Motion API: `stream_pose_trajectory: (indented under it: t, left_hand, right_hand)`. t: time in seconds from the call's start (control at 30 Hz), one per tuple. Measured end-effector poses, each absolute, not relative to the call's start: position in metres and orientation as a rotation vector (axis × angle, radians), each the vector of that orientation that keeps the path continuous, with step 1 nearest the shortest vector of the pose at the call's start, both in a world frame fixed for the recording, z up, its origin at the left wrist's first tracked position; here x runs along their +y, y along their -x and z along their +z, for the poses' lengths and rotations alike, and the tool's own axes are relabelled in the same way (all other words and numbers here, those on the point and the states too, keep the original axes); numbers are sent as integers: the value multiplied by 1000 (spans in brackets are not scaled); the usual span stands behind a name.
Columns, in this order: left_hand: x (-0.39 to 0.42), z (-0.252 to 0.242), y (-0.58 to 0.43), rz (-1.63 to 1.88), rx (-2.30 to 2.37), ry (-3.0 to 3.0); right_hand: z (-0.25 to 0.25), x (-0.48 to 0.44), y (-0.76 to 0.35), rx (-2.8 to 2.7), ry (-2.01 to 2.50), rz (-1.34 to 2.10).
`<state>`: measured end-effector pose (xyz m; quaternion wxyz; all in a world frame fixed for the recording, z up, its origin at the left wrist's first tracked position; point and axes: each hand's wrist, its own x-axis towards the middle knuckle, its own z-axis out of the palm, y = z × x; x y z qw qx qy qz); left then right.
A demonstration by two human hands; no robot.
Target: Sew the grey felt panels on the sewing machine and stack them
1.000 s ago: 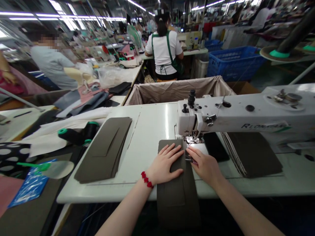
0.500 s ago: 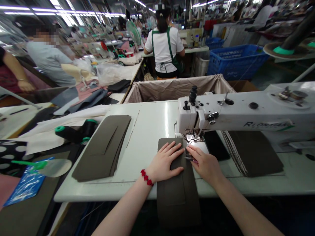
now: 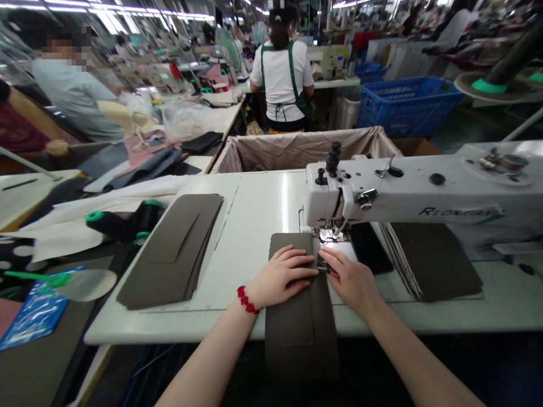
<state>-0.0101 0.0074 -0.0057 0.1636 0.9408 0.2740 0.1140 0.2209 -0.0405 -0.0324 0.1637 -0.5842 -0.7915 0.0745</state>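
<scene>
A long dark olive fabric panel [image 3: 297, 333] lies in front of the sewing machine [image 3: 394, 189], its near end hanging over the table edge. A smaller rectangular piece shows on top of it. My left hand [image 3: 280, 277] presses flat on the panel, fingers stretched out to the right. Close by, at the panel's right edge just below the presser foot [image 3: 335, 232], my right hand [image 3: 350, 277] is closed around a small metal tool [image 3: 323, 269]. Its fingers hide most of the tool, so its kind is unclear.
Olive panels are stacked on the left [image 3: 173, 254], and another stack [image 3: 436, 260] lies right. A black phone-like slab [image 3: 369, 249] sits under the machine arm. Black thread cones [image 3: 114, 225] stand left. Beyond the table are a cloth-lined bin [image 3: 305, 150], a blue crate [image 3: 407, 104] and people working.
My left hand's fingers have drawn closer together and slid slightly toward me on the panel. My right hand stays by the panel's edge. The whole view has shifted a little.
</scene>
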Motion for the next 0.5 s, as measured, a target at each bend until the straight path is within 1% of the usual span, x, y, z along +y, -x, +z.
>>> stream_pose_trajectory:
  t: [0.13,0.5]
  left_hand:
    - [9,-8,13,326,722,-2680]
    - [4,-2,12,377,781,-2664]
  right_hand:
    - [-32,-40,-221,-2247,1663,223]
    - [-30,-40,-220,-2251,1678,214]
